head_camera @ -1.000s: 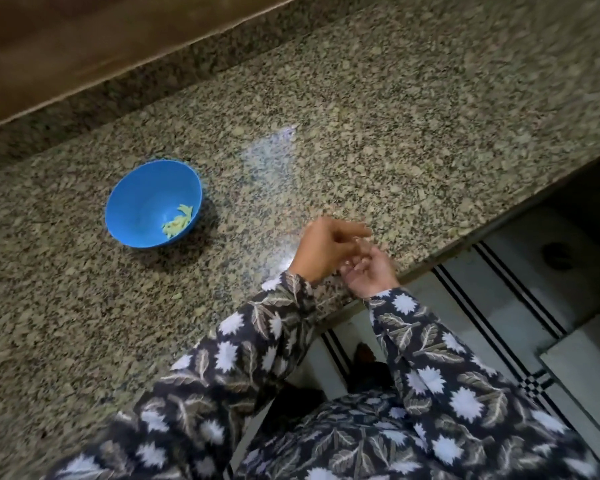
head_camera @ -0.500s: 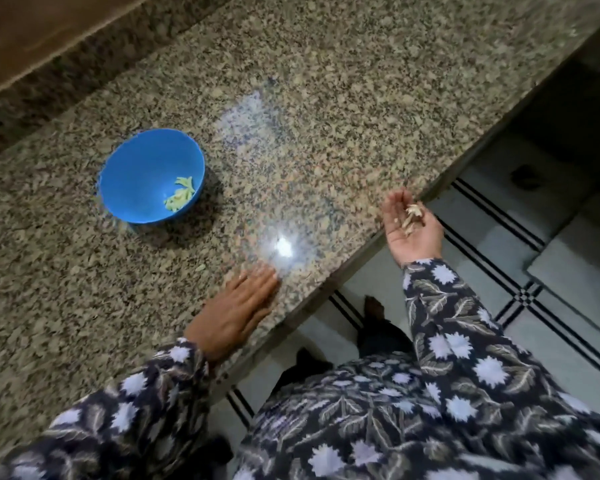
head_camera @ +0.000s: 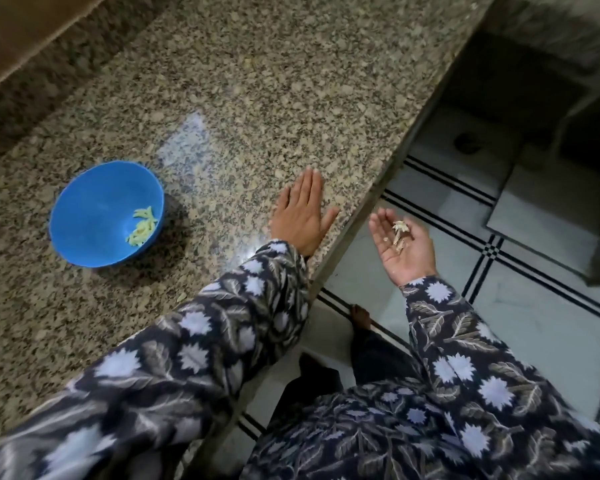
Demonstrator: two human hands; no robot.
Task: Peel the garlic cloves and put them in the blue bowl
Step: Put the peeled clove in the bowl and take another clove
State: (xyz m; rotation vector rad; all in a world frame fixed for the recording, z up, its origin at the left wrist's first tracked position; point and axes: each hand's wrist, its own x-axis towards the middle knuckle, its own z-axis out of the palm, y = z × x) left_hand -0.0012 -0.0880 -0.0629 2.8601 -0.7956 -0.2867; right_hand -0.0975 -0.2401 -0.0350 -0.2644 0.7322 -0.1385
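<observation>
The blue bowl stands on the granite counter at the left, with several pale peeled garlic cloves lying against its right inner wall. My left hand lies flat, palm down, on the counter near its front edge, to the right of the bowl. My right hand is held palm up beyond the counter's edge, over the floor. Its fingers are relaxed and a small heap of dry garlic skins rests in the palm.
The counter's front edge runs diagonally between my two hands. Below it is a pale tiled floor with black stripes. A dark opening lies at the upper right. A brown wooden surface borders the counter at the top left.
My hands, joined at the counter's edge a second ago, have parted. The left one slid flat along the counter to the right; the right one stays palm up with the skins.
</observation>
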